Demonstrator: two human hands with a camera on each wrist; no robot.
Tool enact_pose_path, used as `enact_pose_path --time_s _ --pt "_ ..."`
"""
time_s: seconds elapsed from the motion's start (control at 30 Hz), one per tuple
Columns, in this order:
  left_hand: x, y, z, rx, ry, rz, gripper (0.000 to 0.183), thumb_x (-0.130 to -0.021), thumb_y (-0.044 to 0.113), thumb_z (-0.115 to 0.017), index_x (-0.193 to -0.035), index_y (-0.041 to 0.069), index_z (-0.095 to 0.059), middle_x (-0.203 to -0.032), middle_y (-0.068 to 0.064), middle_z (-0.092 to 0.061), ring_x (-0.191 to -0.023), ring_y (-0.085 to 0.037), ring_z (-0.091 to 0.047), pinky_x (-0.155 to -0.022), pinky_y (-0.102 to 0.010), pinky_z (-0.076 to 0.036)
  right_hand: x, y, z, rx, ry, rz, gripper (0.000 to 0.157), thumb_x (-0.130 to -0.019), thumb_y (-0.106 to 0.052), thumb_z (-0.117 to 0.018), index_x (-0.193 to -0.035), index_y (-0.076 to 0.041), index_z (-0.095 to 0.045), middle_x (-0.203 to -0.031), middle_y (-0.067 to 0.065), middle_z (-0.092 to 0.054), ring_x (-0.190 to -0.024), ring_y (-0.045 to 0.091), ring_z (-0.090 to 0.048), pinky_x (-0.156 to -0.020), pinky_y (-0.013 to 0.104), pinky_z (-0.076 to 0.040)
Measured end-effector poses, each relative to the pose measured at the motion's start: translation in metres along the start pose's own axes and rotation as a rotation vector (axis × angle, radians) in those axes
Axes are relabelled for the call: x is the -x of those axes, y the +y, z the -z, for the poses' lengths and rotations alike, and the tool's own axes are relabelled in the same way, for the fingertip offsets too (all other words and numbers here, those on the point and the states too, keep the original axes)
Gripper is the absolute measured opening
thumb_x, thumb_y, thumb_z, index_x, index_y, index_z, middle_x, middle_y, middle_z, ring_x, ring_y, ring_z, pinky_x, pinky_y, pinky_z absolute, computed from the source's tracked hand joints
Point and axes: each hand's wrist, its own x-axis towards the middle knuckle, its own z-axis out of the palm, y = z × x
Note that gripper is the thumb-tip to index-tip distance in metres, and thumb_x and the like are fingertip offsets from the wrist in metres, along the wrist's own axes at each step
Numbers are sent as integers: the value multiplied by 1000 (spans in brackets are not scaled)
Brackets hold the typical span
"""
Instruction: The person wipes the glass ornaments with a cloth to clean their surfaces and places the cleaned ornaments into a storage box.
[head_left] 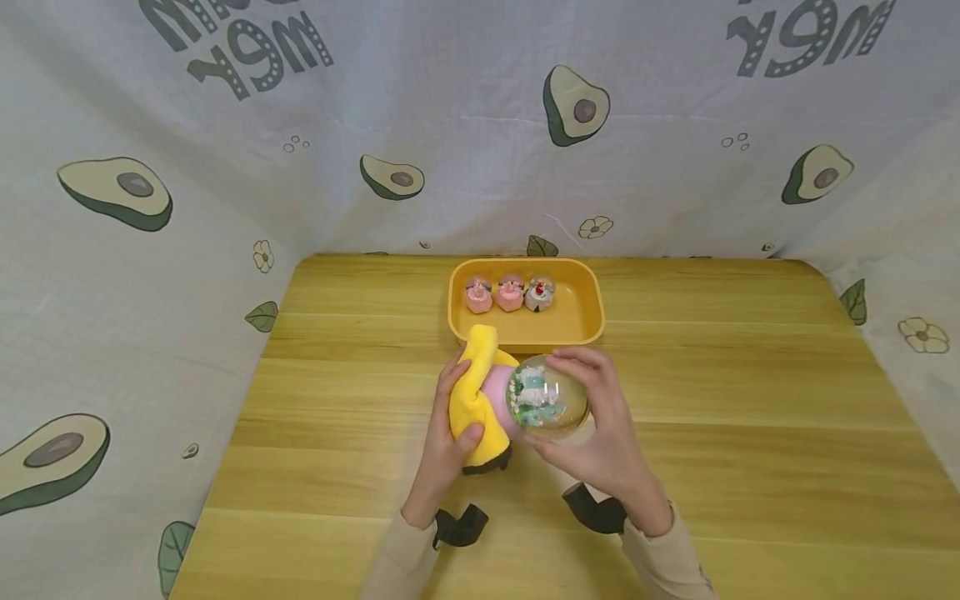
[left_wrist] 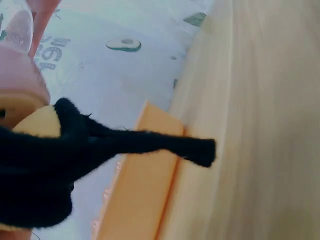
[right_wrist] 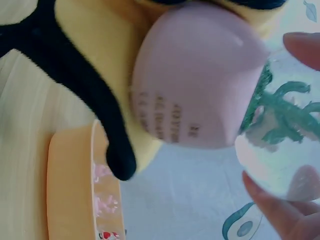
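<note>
Over the table, a snow globe (head_left: 549, 398) lies tilted on its side, its clear dome to the right with a small white and teal scene inside. My right hand (head_left: 609, 429) grips the dome, with fingers and thumb spread around the glass. Its pink base (right_wrist: 200, 75), printed with dark lettering, is in the right wrist view. A yellow cloth (head_left: 471, 412) with a black underside is wrapped against the base. My left hand (head_left: 442, 446) holds the cloth and the base through it. In the left wrist view, the black side of the cloth (left_wrist: 35, 175) hides my left fingers.
Just beyond my hands stands a yellow tray (head_left: 577, 312). Three small globe-like ornaments (head_left: 510, 293) sit in its left part, two pink and one whitish with red. A white avocado-print curtain (head_left: 480, 125) hangs behind the wooden table (head_left: 750, 375).
</note>
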Motion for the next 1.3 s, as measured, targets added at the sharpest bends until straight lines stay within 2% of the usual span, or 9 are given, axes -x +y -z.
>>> enact_pose_path --time_s 0.13,0.27,0.43,0.67,0.77,0.9,1.03,1.2,1.3 --pt "-4 10 -1 40 -53 42 69 -92 53 -52 -147 22 -25 -150 -10 -22 -121 -28 -40 -96 -34 -39 -1 -1 -3 -20 25 101 67 -77 -43 -75 -113 8 -51 -117 29 -43 -118 27 -46 -96 28 -40" --pt "-13 19 1 94 -129 53 63 -92 52 -52 -145 32 -24 -138 -10 -28 -110 -24 -43 -90 -31 -42 -3 -4 -3 -63 39 181 59 -79 -34 -77 -113 6 -49 -121 27 -43 -120 30 -47 -98 34 -40" --pt "-22 33 0 44 -159 -12 49 -91 42 -58 -135 33 -40 -143 -9 -26 -113 -29 -42 -86 -36 -45 -7 -6 -1 -86 51 202 62 -77 -32 -78 -115 5 -45 -125 28 -45 -119 30 -48 -96 32 -42" --pt "-28 55 -5 -180 -162 -90 45 -83 35 -68 -125 27 -53 -145 -7 -26 -123 -31 -35 -86 -42 -45 -5 -7 2 -199 90 119 73 -72 -26 -83 -120 10 -41 -129 26 -48 -120 31 -48 -96 32 -42" --pt "-29 60 -6 -292 -163 -124 48 -79 28 -70 -124 27 -53 -145 -9 -26 -123 -31 -36 -85 -42 -46 -2 -11 1 -177 131 33 80 -71 -29 -84 -121 15 -40 -131 22 -50 -120 29 -48 -97 33 -40" --pt "-29 62 -9 -349 -143 -113 50 -76 23 -70 -124 26 -54 -144 -9 -28 -120 -31 -39 -82 -41 -48 1 -18 0 -114 149 -106 88 -71 -38 -82 -127 14 -38 -130 20 -51 -118 25 -48 -96 29 -40" --pt "-27 58 -7 -264 -118 -35 48 -79 25 -69 -125 22 -55 -143 -5 -31 -116 -29 -43 -80 -39 -48 -1 -22 4 -53 63 -126 89 -74 -43 -79 -133 9 -39 -134 23 -46 -122 26 -45 -99 28 -38" --pt "-29 54 5 -133 -160 38 48 -83 25 -67 -127 17 -53 -141 -4 -34 -103 -28 -49 -76 -35 -48 -5 -21 17 -3 -115 9 72 -81 -43 -73 -133 0 -49 -139 26 -39 -126 28 -42 -103 29 -35" --pt "-31 55 10 -137 -212 36 48 -84 30 -66 -128 17 -53 -142 -4 -35 -102 -29 -49 -74 -34 -49 -5 -17 22 -12 -152 66 62 -81 -40 -74 -127 -3 -56 -133 25 -45 -121 27 -47 -100 28 -40"
